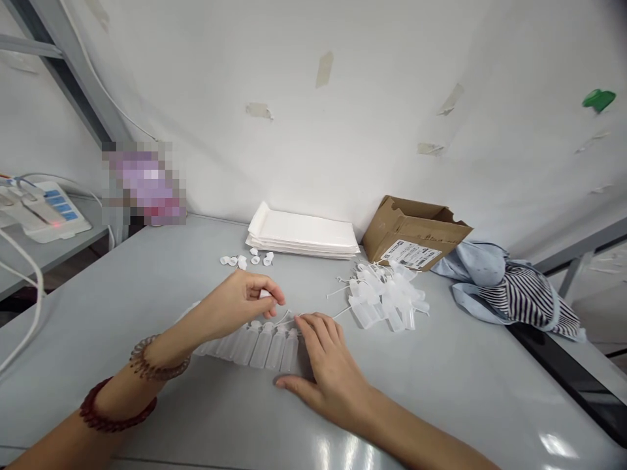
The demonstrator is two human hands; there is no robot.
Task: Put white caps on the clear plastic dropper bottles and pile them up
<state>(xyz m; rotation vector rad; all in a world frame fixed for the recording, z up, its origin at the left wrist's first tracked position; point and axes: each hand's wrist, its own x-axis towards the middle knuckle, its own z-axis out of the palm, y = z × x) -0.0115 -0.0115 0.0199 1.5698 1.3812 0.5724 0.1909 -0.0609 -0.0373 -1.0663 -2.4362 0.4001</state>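
A row of small translucent plastic bottles [262, 346] lies side by side on the grey table, their necks pointing away from me. My left hand [249, 295] is over the far side of the row, its fingers curled round a small white cap [265, 294], which is partly hidden. At the right end of the row my right hand [326, 356] rests with fingers stretched out and thumb apart. Its fingertips are by the neck of the last bottle; whether they touch it I cannot tell. My left forearm hides part of the row's left end.
Several loose white caps [242, 262] lie beyond my left hand. A pile of bottles with thin straps [386, 294] is to the right, before an open cardboard box [416, 232]. White padded envelopes [304, 230] lie by the wall. Striped and blue cloth [524, 290] is at the far right.
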